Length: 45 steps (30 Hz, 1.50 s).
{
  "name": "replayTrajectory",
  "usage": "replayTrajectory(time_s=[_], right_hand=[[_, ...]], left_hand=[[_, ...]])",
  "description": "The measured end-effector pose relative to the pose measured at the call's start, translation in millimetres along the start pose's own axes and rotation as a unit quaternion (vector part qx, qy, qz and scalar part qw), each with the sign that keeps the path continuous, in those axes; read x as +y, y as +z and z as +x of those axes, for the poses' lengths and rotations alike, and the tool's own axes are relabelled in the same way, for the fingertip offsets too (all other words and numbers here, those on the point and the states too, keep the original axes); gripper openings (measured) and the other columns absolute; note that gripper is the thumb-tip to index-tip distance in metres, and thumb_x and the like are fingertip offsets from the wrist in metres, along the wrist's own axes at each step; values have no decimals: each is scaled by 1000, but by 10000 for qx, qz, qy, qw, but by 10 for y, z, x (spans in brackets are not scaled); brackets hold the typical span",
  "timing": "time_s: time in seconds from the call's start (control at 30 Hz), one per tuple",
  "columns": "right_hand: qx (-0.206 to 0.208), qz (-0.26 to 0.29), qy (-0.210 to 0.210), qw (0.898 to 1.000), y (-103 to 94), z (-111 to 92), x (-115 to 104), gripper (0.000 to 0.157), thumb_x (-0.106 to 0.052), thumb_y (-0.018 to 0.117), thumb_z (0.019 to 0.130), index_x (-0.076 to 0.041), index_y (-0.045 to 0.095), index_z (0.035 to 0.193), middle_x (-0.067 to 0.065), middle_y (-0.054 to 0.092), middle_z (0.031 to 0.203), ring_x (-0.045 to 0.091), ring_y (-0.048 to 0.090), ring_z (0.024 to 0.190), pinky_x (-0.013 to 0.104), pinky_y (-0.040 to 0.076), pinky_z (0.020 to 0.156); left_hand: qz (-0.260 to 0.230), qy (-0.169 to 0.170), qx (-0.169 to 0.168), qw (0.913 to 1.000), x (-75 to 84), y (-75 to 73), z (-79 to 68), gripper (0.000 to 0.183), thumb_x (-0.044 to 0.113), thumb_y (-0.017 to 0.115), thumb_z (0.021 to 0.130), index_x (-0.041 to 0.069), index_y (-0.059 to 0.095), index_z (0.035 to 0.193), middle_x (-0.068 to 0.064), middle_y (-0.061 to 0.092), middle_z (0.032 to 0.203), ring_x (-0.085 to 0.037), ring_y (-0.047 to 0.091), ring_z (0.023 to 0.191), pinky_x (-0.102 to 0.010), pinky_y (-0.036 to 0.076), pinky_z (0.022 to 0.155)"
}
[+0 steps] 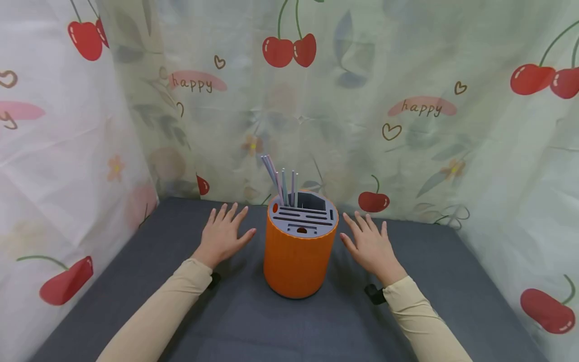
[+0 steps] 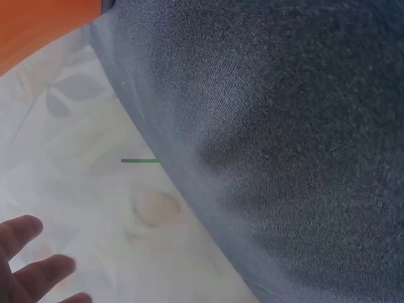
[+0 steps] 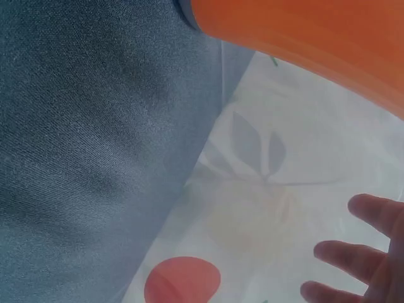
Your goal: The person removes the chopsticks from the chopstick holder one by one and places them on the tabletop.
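An orange ribbed cylindrical holder [image 1: 296, 264] stands upright on the dark grey cloth, between the two hands. Its grey top [image 1: 307, 230] has several slots, and a bundle of thin pastel sticks [image 1: 279, 186] rises from an opening at its back left. My left hand [image 1: 222, 236] hovers to the left of the holder, fingers spread, holding nothing. On the other side my right hand [image 1: 372, 247], also spread and holding nothing, has its fingertips close to the holder's side. Each wrist view shows part of the orange wall [image 2: 44, 25] and a few fingertips [image 3: 350, 259].
Dark grey cloth [image 1: 289, 334] covers the table. Pale curtains [image 1: 298, 115] printed with cherries and "happy" lettering hang behind it, with more curtain [image 1: 54, 191] at the left and right sides. A dark wrist mount [image 1: 375, 294] is strapped under the right sleeve.
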State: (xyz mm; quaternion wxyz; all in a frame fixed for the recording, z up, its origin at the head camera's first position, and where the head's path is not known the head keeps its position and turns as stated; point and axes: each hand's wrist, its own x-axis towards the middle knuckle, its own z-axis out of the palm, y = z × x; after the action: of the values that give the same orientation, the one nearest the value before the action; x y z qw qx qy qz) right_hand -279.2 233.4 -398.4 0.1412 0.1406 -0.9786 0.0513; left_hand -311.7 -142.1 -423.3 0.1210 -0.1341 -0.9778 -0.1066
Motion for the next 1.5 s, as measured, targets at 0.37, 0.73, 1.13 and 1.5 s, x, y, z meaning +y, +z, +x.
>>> replayTrajectory(time_s=[0.37, 0.73, 1.13, 1.5], right_hand=[[-711, 401, 50, 9966, 43, -14, 22, 36, -33, 51, 100, -12, 62, 127, 11, 66, 122, 29, 64, 107, 53, 50, 95], [-710, 753, 52, 9946, 55, -21, 38, 20, -27, 58, 97, -14, 69, 107, -2, 69, 89, 9, 56, 68, 32, 52, 62], [-478, 2491, 444, 9663, -324, 110, -2, 26, -33, 53, 100, -17, 64, 118, 2, 70, 103, 17, 65, 90, 37, 56, 75], [-450, 5724, 565, 8168, -673, 373, -225, 44, -33, 57, 98, -9, 51, 134, 14, 54, 132, 29, 55, 123, 47, 48, 102]], left_hand=[[-885, -439, -1162, 9883, 39, -11, -25, 51, 51, 48, 97, 15, 62, 131, -10, 63, 128, -28, 63, 110, -49, 54, 89], [-1368, -380, -1317, 9811, 22, -15, -28, 31, 32, 56, 97, 13, 70, 118, -6, 70, 108, -18, 66, 88, -42, 56, 81], [-3053, -154, -723, 9494, 122, -588, 138, 35, 42, 53, 99, 21, 62, 126, -5, 67, 117, -22, 64, 102, -42, 54, 85], [-5939, 201, -339, 8035, 482, -1052, 402, 37, 22, 63, 95, 5, 57, 127, -11, 61, 120, -16, 64, 103, -39, 53, 95]])
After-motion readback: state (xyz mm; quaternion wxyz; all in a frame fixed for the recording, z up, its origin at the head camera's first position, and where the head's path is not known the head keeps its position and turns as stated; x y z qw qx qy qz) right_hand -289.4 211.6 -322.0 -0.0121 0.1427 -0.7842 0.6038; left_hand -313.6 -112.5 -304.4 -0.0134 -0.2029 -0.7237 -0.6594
